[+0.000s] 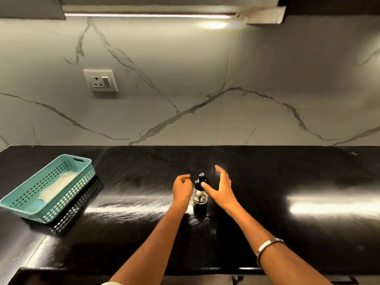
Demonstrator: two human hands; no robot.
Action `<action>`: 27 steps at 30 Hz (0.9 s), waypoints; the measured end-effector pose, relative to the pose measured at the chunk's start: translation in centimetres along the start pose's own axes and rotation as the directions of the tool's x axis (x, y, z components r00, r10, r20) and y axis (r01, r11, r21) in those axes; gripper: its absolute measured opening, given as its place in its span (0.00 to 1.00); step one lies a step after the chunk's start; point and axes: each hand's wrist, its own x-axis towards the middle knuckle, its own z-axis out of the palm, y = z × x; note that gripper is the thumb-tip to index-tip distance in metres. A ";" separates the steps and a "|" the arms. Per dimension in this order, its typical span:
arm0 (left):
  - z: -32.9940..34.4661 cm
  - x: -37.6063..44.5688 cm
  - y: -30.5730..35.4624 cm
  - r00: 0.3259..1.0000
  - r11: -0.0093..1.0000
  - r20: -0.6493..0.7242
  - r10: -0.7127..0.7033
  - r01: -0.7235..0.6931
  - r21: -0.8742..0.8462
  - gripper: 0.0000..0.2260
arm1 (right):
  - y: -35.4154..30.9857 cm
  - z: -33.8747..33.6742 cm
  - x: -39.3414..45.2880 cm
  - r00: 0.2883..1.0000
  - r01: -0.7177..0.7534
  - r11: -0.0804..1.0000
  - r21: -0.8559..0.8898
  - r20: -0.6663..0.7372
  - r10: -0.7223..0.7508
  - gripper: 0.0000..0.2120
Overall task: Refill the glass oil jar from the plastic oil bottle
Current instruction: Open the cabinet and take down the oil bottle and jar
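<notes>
A small glass oil jar [200, 196] with a black pump top stands upright on the black counter [267, 171], near its middle. My left hand [182, 189] hovers just left of the jar with fingers loosely curled, holding nothing. My right hand [221, 188] is spread to the jar's right, its fingers straight and its thumb tip touching the black top. No plastic oil bottle is in view.
A teal perforated plastic basket [67, 199] with a pale cloth or paper inside sits at the counter's left. A marble-look wall with a power socket [100, 80] rises behind. A metal bangle [267, 246] circles my right wrist.
</notes>
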 end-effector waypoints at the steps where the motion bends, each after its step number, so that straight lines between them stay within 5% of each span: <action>1: 0.1 -0.6 0.6 1.000 1.000 -0.007 0.019 -0.019 -0.004 0.13 | -0.8 -0.4 -0.2 0.999 0.034 0.999 -0.001 -0.016 -0.034 0.36; 10: -1.2 -6.6 9.4 0.963 0.959 -0.029 0.269 -0.270 -0.081 0.13 | -10.7 -3.9 -1.1 0.939 0.317 0.948 0.018 -0.147 -0.311 0.19; 20: -6.6 -12.6 24.9 0.767 0.778 -0.149 0.625 -0.628 0.031 0.13 | -26.7 -7.5 -1.3 0.761 0.634 0.772 0.038 -0.211 -0.614 0.19; 27: -10.9 -14.1 34.5 0.686 0.709 -0.213 0.695 -0.704 0.046 0.14 | -36.1 -9.6 1.6 0.639 0.747 0.664 -0.044 -0.229 -0.734 0.18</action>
